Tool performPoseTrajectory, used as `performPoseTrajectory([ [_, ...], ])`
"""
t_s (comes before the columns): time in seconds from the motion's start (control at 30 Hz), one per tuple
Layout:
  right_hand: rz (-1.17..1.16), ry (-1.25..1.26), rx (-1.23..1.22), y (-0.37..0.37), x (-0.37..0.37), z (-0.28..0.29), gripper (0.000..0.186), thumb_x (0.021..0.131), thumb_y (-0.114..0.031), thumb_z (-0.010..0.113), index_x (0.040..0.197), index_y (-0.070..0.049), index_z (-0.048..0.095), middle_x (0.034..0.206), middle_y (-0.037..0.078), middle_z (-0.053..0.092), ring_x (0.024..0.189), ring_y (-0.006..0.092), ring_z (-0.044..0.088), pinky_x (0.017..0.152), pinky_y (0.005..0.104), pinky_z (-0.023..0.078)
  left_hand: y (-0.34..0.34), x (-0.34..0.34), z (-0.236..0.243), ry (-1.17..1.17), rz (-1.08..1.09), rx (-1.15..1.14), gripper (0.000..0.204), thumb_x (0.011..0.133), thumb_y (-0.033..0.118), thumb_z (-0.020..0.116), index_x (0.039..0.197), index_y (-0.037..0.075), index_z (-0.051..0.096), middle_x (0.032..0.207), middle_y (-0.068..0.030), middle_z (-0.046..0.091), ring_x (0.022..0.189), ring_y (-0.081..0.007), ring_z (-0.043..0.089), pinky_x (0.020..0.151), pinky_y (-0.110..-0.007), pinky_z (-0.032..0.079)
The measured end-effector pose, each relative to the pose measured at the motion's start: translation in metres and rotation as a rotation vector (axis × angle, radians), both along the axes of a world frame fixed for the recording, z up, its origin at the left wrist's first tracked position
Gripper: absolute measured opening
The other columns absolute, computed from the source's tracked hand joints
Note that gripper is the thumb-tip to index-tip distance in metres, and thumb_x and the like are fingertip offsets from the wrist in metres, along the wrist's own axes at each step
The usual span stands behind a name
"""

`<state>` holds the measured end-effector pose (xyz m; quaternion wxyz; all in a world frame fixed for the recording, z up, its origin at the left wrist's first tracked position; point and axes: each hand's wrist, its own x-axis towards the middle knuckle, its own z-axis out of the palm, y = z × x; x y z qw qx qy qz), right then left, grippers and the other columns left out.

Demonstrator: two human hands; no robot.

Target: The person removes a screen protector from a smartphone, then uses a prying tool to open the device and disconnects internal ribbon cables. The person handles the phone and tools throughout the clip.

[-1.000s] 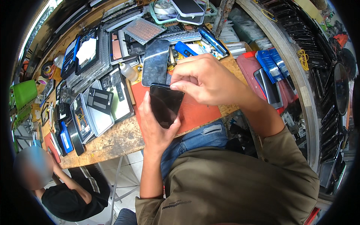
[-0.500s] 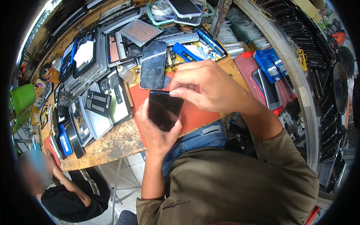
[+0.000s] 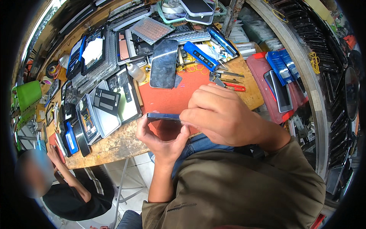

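Note:
A dark smartphone (image 3: 164, 129) rests in my left hand (image 3: 162, 147), tilted so its top edge faces up. Fingers and thumb of that hand wrap round its sides. My right hand (image 3: 223, 116) is closed in a pinch at the phone's upper right corner, its fingertips touching the edge. Whatever small thing may be between those fingertips is hidden. Beneath both hands lies a red work mat (image 3: 156, 98). Farther back on it, a second dark phone (image 3: 164, 63) lies flat, its surface smudged.
A red-handled tool (image 3: 234, 87) lies right of the mat, near a blue device (image 3: 200, 55). A small bottle (image 3: 136, 72) stands left. Opened devices (image 3: 88, 122) and stacked parts crowd the bench's left side. A red case (image 3: 256, 72) lies right. Another person (image 3: 72, 200) sits lower left.
The phone has come lower and closer to me and tipped, so its top edge shows more. My right hand has moved down with it, still at the corner. The view has shifted slightly.

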<state>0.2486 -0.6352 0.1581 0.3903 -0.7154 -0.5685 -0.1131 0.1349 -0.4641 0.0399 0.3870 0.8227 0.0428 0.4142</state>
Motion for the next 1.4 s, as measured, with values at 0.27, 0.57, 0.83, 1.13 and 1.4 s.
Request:
performPoseTrajectory([
  [0.27,-0.021,-0.239,-0.122,-0.005,0.005,0.018,0.021,0.08,-0.018,0.075,0.097,-0.005,0.072,0.087,0.004,0.054,0.075,0.0218,0.055,0.065,0.0358,0.042,0.0,0.004,0.006,0.013,0.002,0.064,0.099,0.071,0.025,0.098,0.148,-0.001,0.041,0.137,-0.0186,0.052,0.122,-0.0351,0.055,0.107,-0.049,0.045],
  [0.57,0.002,-0.292,-0.124,-0.005,0.023,0.017,0.019,0.078,-0.011,0.072,0.095,-0.004,0.07,0.088,0.006,0.055,0.078,0.0248,0.057,0.066,0.0366,0.044,0.003,0.018,0.027,0.053,-0.023,0.224,0.096,0.067,0.021,0.095,0.149,0.001,0.048,0.132,-0.0186,0.061,0.117,-0.0405,0.059,0.103,-0.052,0.045],
  [0.83,-0.041,-0.337,-0.216,-0.014,0.027,0.02,0.018,0.079,-0.009,0.073,0.096,-0.004,0.071,0.088,0.007,0.057,0.08,0.0266,0.058,0.071,0.0397,0.047,0.0,0.025,0.038,0.118,-0.07,0.255,0.089,0.069,0.019,0.092,0.147,0.001,0.052,0.126,-0.0179,0.064,0.116,-0.0391,0.061,0.103,-0.052,0.044],
  [1.13,-0.05,-0.324,-0.246,-0.017,0.032,0.02,0.018,0.078,-0.008,0.073,0.096,-0.004,0.07,0.088,0.007,0.058,0.081,0.027,0.059,0.071,0.0394,0.046,-0.002,0.029,0.04,0.128,-0.097,0.269,0.092,0.066,0.014,0.091,0.149,0.001,0.052,0.127,-0.0192,0.065,0.119,-0.0398,0.061,0.105,-0.052,0.043],
  [1.4,-0.076,-0.055,-0.177,-0.02,0.03,0.003,0.011,0.086,-0.007,0.075,0.091,-0.003,0.066,0.086,0.01,0.06,0.081,0.0315,0.063,0.072,0.0441,0.05,-0.006,0.029,0.032,0.084,-0.105,0.154,0.091,0.069,0.01,0.091,0.149,0.0,0.049,0.132,-0.021,0.065,0.119,-0.0407,0.062,0.103,-0.051,0.047],
])
